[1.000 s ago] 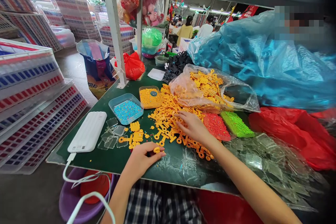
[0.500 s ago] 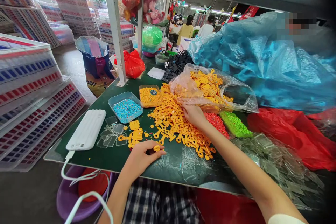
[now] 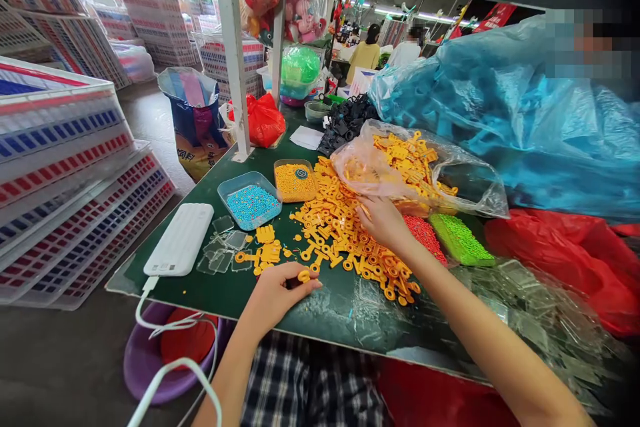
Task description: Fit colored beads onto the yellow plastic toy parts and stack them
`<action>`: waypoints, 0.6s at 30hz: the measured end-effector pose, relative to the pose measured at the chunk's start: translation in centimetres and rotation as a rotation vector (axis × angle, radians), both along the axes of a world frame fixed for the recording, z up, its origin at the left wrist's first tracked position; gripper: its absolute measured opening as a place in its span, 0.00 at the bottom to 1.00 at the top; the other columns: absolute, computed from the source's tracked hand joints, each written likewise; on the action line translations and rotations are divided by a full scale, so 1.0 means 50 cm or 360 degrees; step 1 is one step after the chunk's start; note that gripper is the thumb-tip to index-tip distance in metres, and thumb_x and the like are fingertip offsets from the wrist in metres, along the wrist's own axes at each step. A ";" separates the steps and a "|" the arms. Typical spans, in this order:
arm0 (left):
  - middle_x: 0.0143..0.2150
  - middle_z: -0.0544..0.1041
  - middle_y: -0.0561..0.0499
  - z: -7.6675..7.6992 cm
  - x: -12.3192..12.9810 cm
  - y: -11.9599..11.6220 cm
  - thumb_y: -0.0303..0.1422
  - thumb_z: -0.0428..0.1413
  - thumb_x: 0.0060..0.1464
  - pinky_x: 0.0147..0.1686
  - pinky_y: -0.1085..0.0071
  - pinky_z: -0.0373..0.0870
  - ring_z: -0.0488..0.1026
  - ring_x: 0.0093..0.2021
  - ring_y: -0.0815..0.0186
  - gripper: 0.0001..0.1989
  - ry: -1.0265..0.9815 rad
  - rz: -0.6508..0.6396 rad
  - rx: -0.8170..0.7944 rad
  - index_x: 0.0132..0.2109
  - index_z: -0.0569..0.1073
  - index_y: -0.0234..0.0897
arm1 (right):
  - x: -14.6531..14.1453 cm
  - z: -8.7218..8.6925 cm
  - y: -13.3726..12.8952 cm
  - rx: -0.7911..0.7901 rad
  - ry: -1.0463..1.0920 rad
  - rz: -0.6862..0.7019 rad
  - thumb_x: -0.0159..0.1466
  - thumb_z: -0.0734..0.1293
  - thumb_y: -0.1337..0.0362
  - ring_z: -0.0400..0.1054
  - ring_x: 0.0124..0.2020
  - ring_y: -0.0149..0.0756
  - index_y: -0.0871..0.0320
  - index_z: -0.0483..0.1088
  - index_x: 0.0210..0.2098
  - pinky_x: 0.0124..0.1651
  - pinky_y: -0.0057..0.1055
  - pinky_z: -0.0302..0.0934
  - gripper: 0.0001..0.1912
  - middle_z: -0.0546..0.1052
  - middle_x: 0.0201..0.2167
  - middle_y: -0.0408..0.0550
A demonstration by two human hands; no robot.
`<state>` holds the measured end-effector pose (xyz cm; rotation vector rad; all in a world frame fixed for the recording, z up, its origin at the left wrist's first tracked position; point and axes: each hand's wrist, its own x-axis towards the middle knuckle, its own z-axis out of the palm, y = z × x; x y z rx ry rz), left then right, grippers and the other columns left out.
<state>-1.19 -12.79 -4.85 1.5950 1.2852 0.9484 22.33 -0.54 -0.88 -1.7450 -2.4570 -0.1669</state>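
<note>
My left hand is closed near the table's front edge, pinching a small yellow plastic piece with a ring end. My right hand reaches over a heap of yellow plastic pieces, its fingers stretched out and touching pieces beside the clear plastic bag. More yellow pieces fill that bag. Several loose yellow pieces lie left of the heap, next to small clear plastic squares.
Trays of blue beads, yellow beads, red beads and green beads surround the heap. A white power bank with a cable lies left. Clear plastic pieces spread at right. Black parts lie behind; a metal post rises left.
The whole view has shifted slightly, so things sit farther right. My right fingers look a little more spread at the heap. My left hand still pinches the yellow piece.
</note>
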 end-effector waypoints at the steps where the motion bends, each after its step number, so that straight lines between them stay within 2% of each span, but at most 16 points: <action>1: 0.34 0.82 0.50 0.000 0.000 0.000 0.43 0.60 0.53 0.29 0.73 0.67 0.74 0.30 0.65 0.13 -0.0013 0.0026 0.0012 0.34 0.81 0.38 | -0.002 0.002 -0.033 0.0014 0.0042 0.0053 0.69 0.55 0.63 0.66 0.54 0.47 0.63 0.71 0.53 0.57 0.41 0.59 0.20 0.74 0.54 0.58; 2: 0.34 0.82 0.50 0.000 0.000 0.000 0.43 0.60 0.53 0.29 0.73 0.67 0.74 0.30 0.65 0.13 -0.0027 0.0050 0.0027 0.34 0.81 0.38 | -0.006 0.001 -0.071 0.0018 0.0090 0.0122 0.69 0.56 0.60 0.66 0.53 0.45 0.61 0.71 0.53 0.56 0.41 0.60 0.20 0.74 0.55 0.56; 4: 0.33 0.81 0.50 0.001 0.001 0.000 0.43 0.59 0.54 0.28 0.73 0.66 0.73 0.29 0.66 0.13 -0.0046 0.0089 0.0059 0.33 0.81 0.38 | -0.017 -0.012 -0.154 0.0033 0.0394 0.0389 0.69 0.57 0.58 0.66 0.51 0.43 0.56 0.73 0.51 0.53 0.41 0.64 0.18 0.76 0.50 0.52; 5: 0.33 0.81 0.50 0.002 0.001 0.000 0.43 0.59 0.55 0.27 0.73 0.66 0.72 0.28 0.67 0.14 -0.0052 0.0108 0.0074 0.33 0.81 0.38 | -0.024 -0.023 -0.194 0.0056 0.0516 0.0445 0.70 0.58 0.58 0.66 0.50 0.43 0.55 0.73 0.51 0.52 0.41 0.65 0.17 0.77 0.49 0.50; 7: 0.32 0.80 0.49 0.002 0.002 0.001 0.44 0.58 0.56 0.25 0.73 0.65 0.71 0.27 0.68 0.15 -0.0060 0.0141 0.0093 0.33 0.81 0.38 | -0.043 -0.049 -0.262 0.0088 0.0657 0.0477 0.69 0.59 0.61 0.67 0.46 0.41 0.54 0.71 0.54 0.48 0.39 0.67 0.17 0.77 0.46 0.50; 9: 0.32 0.79 0.49 0.002 0.003 0.001 0.46 0.56 0.56 0.25 0.74 0.65 0.71 0.27 0.67 0.17 -0.0068 0.0168 0.0098 0.33 0.81 0.37 | -0.062 -0.072 -0.304 0.0126 0.0683 0.0481 0.68 0.60 0.63 0.68 0.42 0.40 0.54 0.70 0.55 0.44 0.39 0.68 0.18 0.76 0.44 0.51; 12: 0.36 0.80 0.47 0.000 0.003 0.001 0.47 0.54 0.57 0.27 0.74 0.68 0.73 0.31 0.66 0.19 -0.0056 0.0197 0.0095 0.35 0.82 0.37 | -0.084 -0.091 -0.327 0.0148 0.0710 0.0509 0.67 0.61 0.63 0.68 0.40 0.41 0.53 0.69 0.56 0.42 0.39 0.68 0.18 0.76 0.42 0.51; 15: 0.38 0.81 0.46 -0.004 0.002 0.000 0.47 0.55 0.56 0.28 0.73 0.70 0.73 0.29 0.67 0.20 -0.0033 0.0250 0.0036 0.42 0.81 0.37 | -0.097 -0.100 -0.329 0.0141 0.0841 0.0538 0.66 0.61 0.64 0.68 0.40 0.40 0.51 0.70 0.54 0.42 0.38 0.69 0.17 0.75 0.40 0.50; 18: 0.35 0.81 0.48 -0.008 0.003 -0.001 0.46 0.56 0.55 0.26 0.74 0.70 0.72 0.25 0.69 0.21 -0.0029 0.0280 -0.0031 0.48 0.79 0.37 | -0.102 -0.114 -0.327 0.0231 0.0953 0.0419 0.66 0.61 0.64 0.68 0.42 0.41 0.52 0.71 0.49 0.44 0.39 0.68 0.13 0.76 0.41 0.50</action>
